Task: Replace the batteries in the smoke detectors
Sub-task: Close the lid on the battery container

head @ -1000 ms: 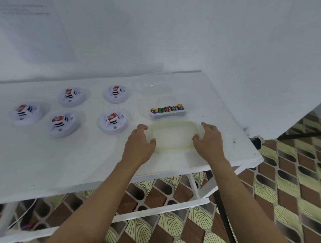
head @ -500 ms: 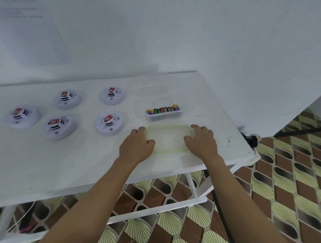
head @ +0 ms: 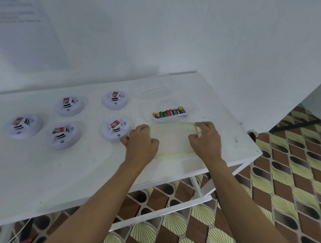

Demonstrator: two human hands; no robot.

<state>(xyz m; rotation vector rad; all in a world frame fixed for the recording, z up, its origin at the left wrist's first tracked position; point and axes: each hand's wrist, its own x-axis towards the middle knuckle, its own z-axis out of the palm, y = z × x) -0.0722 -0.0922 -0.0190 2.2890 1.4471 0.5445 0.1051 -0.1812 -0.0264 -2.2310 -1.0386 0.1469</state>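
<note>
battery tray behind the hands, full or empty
Not empty: the clear battery tray holds a row of batteries side by side. Whether full, cannot tell: its clear walls barely show.

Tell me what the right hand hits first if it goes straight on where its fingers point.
Probably the right end of the battery tray, though depth is unclear. The right hand grips the clear container at its right edge, fingers aimed away and slightly left; the tray sits just beyond.

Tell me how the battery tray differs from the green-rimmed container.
The battery tray holds a row of batteries; the green-rimmed container looks empty. The tray sits untouched; the left hand and right hand grip the container's sides. The container looks wider than the tray. Both are clear plastic on the white table.
</note>
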